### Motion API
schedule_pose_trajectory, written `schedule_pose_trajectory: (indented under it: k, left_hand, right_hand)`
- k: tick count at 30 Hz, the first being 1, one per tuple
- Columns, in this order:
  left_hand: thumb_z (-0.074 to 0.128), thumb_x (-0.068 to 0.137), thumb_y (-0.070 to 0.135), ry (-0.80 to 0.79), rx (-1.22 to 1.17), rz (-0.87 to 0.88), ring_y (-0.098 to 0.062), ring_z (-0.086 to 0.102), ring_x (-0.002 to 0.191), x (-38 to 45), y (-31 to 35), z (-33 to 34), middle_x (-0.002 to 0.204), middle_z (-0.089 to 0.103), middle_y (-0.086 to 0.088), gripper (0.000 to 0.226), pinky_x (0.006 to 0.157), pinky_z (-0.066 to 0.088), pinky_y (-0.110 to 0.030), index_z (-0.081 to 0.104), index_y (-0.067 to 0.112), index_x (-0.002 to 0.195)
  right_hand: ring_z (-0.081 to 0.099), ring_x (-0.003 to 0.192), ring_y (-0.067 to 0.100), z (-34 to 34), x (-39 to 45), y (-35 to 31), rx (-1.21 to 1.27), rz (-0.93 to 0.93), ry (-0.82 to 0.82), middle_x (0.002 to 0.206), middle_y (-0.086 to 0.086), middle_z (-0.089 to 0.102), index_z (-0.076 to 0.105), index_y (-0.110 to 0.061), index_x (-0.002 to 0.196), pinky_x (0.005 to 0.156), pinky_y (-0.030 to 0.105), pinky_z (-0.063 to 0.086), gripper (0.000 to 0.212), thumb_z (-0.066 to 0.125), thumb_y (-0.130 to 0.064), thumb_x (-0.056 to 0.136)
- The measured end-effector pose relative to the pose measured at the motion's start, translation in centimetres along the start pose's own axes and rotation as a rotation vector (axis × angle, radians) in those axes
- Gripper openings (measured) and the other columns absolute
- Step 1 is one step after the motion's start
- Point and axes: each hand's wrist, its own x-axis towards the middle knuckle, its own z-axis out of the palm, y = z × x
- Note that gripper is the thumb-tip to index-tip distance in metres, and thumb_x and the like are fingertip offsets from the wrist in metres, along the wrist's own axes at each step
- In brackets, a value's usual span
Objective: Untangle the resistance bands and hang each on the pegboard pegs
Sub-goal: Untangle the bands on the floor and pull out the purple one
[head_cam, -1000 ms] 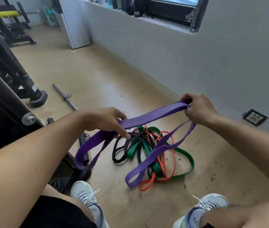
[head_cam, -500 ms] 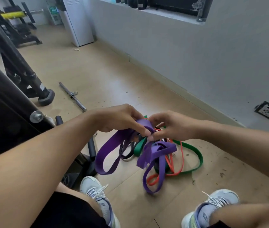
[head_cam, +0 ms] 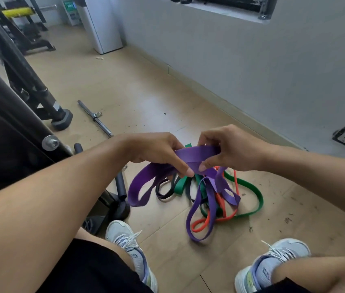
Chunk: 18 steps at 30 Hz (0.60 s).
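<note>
So the purple band (head_cam: 197,154) is pinched at its top fold by both hands, held up just above the pile on the floor (head_cam: 146,98); the left hand (head_cam: 156,151) is closed narrow on the fold from the left, thumb and forefinger tips pressed onto the strap; the right hand (head_cam: 228,149) is clamped on the same fold from the right, thumb underneath, fingers curled over the top. The hands are kept nearly touching, probably so the strap can be gathered into shorter loops and lifted out of the heap without the others being dragged along.

The purple band looks flat, wide and matte, floppy rather than stiff; one loop is draped to the left of the pile, two longer loops are hung down over it and reach toward the shoes (head_cam: 133,250). Whether it's fully freed can't be told, since its lower loops are laid across the others.

Under it the green band (head_cam: 256,197) is spread widest, out to the right of the pile; the orange band (head_cam: 213,220) is thin and curled at the near edge; the black band (head_cam: 163,193) is tucked at the left side. All three are left crossed over each other, so most of the untangling is judged not yet done; no pegboard is seen anywhere.
</note>
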Motion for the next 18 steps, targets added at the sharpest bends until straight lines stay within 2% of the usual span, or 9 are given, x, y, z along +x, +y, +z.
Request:
schedule_pose_trajectory:
  k: [2,5,8,10,12,14,16,18]
  left_hand:
    - [0.084,0.081,0.027,-0.003,-0.018,0.016,-0.021,0.071,0.074,0.0,0.2,0.1,0.083,0.076,-0.006,0.030,0.073,0.058,-0.032,0.074,0.005,0.100]
    - [0.085,0.081,0.028,0.031,-0.019,0.039,-0.021,0.073,0.076,0.1,0.2,0.2,0.083,0.076,-0.005,0.026,0.072,0.058,-0.032,0.075,0.011,0.098]
    - [0.086,0.080,0.029,0.066,-0.007,0.051,-0.020,0.073,0.076,0.3,-0.1,0.3,0.083,0.076,-0.004,0.022,0.067,0.056,-0.028,0.076,0.017,0.096]
    - [0.085,0.082,0.027,0.059,0.012,0.046,-0.023,0.075,0.083,0.6,-0.3,0.4,0.089,0.078,-0.004,0.021,0.073,0.060,-0.031,0.076,0.020,0.100]
    - [0.080,0.087,0.021,0.038,-0.008,0.046,-0.023,0.074,0.088,0.8,-0.3,0.7,0.094,0.078,-0.006,0.020,0.082,0.061,-0.035,0.075,0.017,0.105]
    - [0.078,0.088,0.017,0.039,-0.036,0.057,-0.019,0.072,0.084,0.8,-0.3,0.7,0.090,0.076,-0.005,0.020,0.082,0.059,-0.033,0.074,0.010,0.106]
    - [0.083,0.083,0.017,0.047,-0.069,0.074,-0.019,0.069,0.078,0.6,-0.4,0.5,0.083,0.072,-0.006,0.025,0.080,0.058,-0.034,0.072,0.006,0.102]
    - [0.087,0.079,0.016,0.059,-0.092,0.086,-0.021,0.068,0.078,0.5,-0.5,0.4,0.083,0.072,-0.006,0.027,0.079,0.056,-0.034,0.071,0.008,0.100]
  right_hand:
    - [0.057,0.066,0.018,0.1,0.0,0.2,-0.118,-0.032,0.103,0.073,-0.007,0.062,0.060,-0.029,0.080,0.062,0.045,0.052,0.033,0.091,-0.035,0.073]
    - [0.057,0.075,0.021,0.6,-0.2,-0.1,-0.313,-0.035,0.211,0.077,-0.012,0.061,0.055,-0.029,0.082,0.068,0.042,0.051,0.028,0.083,-0.034,0.081]
    - [0.069,0.081,0.027,1.2,-0.5,-0.4,-0.365,-0.051,0.310,0.083,-0.010,0.074,0.064,-0.030,0.098,0.072,0.040,0.054,0.009,0.070,-0.028,0.093]
    - [0.074,0.087,0.028,1.3,-0.5,-0.8,-0.350,-0.084,0.371,0.096,-0.012,0.080,0.068,-0.033,0.120,0.076,0.041,0.058,0.030,0.061,-0.019,0.093]
    - [0.072,0.091,0.027,1.1,-0.2,-1.1,-0.362,-0.040,0.334,0.100,-0.010,0.079,0.066,-0.040,0.127,0.079,0.042,0.057,0.047,0.056,-0.016,0.088]
    - [0.068,0.086,0.020,0.7,0.0,-1.0,-0.310,0.016,0.237,0.093,-0.012,0.076,0.069,-0.042,0.116,0.075,0.039,0.055,0.039,0.061,-0.018,0.086]
    - [0.064,0.079,0.008,0.5,0.0,-0.9,-0.142,0.027,0.113,0.087,-0.015,0.070,0.072,-0.035,0.109,0.072,0.035,0.052,0.026,0.072,-0.021,0.088]
    - [0.064,0.080,0.008,0.6,-0.2,-0.8,-0.069,0.041,0.026,0.088,-0.013,0.069,0.072,-0.030,0.113,0.074,0.033,0.052,0.030,0.081,-0.023,0.085]
